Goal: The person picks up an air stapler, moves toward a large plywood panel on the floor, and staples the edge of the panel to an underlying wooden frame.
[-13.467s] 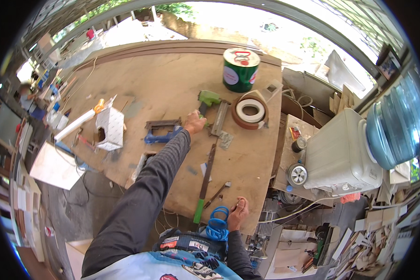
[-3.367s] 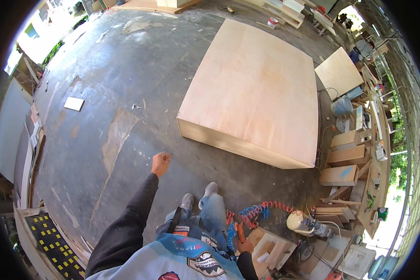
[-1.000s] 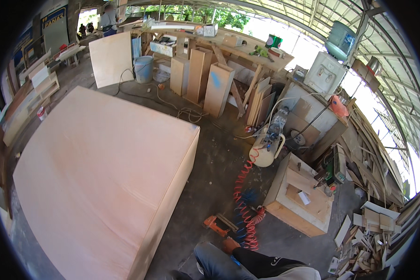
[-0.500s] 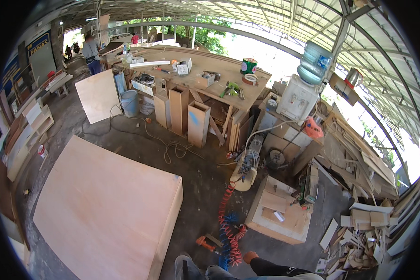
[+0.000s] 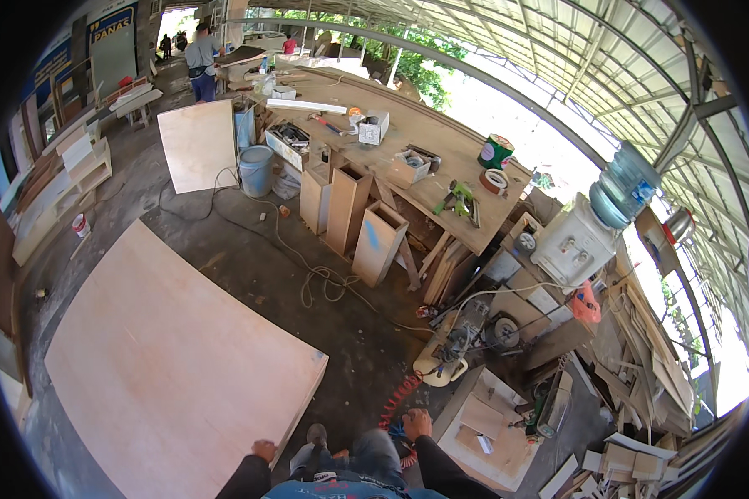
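And there's the big pale wooden box [image 5: 183,358] on the floor [image 5: 250,258], the left hand [image 5: 265,450] showing against its right edge; whether that grip holds anything, there's no telling. Over by the red coiled hose [image 5: 399,401] sits the right hand [image 5: 417,424], its grip equally unreadable! Out on the counter [image 5: 424,150], near the far right corner, a green can [image 5: 495,151] sports a round pale label; behind, bold lettering fills a blue sign [image 5: 113,29].
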### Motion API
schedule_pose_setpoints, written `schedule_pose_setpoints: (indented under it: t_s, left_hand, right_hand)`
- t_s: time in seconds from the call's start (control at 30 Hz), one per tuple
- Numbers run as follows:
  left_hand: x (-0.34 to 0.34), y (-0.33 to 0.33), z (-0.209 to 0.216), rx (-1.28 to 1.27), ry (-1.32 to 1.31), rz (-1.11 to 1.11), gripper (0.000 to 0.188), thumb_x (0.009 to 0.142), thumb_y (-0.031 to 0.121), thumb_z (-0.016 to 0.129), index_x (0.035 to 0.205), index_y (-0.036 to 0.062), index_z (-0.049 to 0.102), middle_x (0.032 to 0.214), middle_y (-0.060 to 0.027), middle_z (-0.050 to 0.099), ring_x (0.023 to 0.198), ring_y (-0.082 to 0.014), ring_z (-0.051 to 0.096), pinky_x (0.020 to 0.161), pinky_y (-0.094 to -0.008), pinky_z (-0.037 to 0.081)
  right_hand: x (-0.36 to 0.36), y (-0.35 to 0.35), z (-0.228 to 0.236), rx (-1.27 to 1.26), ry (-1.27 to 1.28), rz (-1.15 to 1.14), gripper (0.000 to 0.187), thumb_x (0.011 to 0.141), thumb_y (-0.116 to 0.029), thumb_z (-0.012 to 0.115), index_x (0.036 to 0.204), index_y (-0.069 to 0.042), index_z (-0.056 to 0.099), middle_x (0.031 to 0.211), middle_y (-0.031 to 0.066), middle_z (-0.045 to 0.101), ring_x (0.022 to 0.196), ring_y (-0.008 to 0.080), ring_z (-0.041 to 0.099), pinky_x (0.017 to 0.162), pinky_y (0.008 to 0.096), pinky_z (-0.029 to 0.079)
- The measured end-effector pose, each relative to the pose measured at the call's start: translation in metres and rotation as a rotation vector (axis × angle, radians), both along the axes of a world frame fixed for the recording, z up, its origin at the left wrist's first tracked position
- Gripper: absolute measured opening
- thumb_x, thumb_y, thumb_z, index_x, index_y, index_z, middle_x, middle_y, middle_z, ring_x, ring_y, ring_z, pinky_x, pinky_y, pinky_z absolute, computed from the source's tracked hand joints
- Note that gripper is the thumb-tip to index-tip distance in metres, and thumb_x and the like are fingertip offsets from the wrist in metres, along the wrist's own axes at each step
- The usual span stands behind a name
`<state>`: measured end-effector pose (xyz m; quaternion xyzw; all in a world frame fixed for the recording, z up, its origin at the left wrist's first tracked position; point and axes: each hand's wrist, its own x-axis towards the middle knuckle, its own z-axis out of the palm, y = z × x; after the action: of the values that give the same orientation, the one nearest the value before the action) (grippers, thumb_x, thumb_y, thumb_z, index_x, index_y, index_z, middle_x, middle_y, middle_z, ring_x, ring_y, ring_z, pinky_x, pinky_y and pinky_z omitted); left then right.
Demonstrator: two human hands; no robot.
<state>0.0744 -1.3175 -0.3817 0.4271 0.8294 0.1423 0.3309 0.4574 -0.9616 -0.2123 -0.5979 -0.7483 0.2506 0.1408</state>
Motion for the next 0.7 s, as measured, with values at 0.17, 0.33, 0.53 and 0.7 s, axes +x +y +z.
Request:
schedule_pose_setpoints:
  t_s: [0.17,0.33,0.53,0.7]
  left_hand:
    - [-0.006,0.19,0.066,0.19,-0.268,0.44,0.03,0.071,0.025,0.078,0.094,0.0065,0.078,0.087,-0.0129,0.075,0.089,-0.0297,0.072,0.087,-0.041,0.057]
    - [-0.031,0.301,0.09,0.126,-0.065,0.295,0.053,0.072,0.023,0.076,0.122,0.0062,0.066,0.122,-0.0242,0.064,0.106,-0.0384,0.066,0.096,-0.0452,0.052]
    - [-0.024,0.385,0.094,-0.157,0.101,0.212,0.094,0.072,0.028,0.082,0.153,0.0154,0.036,0.161,-0.0296,0.016,0.114,-0.0449,0.061,0.097,-0.0496,0.05]
    - [-0.018,0.43,0.08,-0.248,0.123,0.089,0.095,0.069,0.034,0.086,0.151,0.0166,0.041,0.162,-0.0285,0.015,0.111,-0.0413,0.064,0.092,-0.0488,0.053]
  right_hand:
    - [-0.04,0.105,0.038,0.048,0.128,-0.153,0.038,0.087,-0.035,0.065,0.106,-0.003,0.072,0.107,0.0199,0.069,0.106,0.038,0.062,0.094,0.0468,0.048]
    - [-0.107,0.27,0.072,0.307,0.276,0.028,0.031,0.095,-0.031,0.056,0.104,-0.002,0.066,0.105,0.0211,0.062,0.102,0.0403,0.057,0.089,0.0495,0.045]
    - [-0.193,0.5,0.115,0.379,0.193,0.114,0.03,0.094,-0.023,0.058,0.111,0.001,0.062,0.118,0.0232,0.059,0.111,0.0436,0.055,0.095,0.0507,0.045]
    - [-0.23,0.635,0.151,0.381,-0.004,-0.039,0.041,0.094,-0.028,0.061,0.119,0.005,0.058,0.121,0.0267,0.058,0.112,0.043,0.058,0.094,0.0511,0.049]
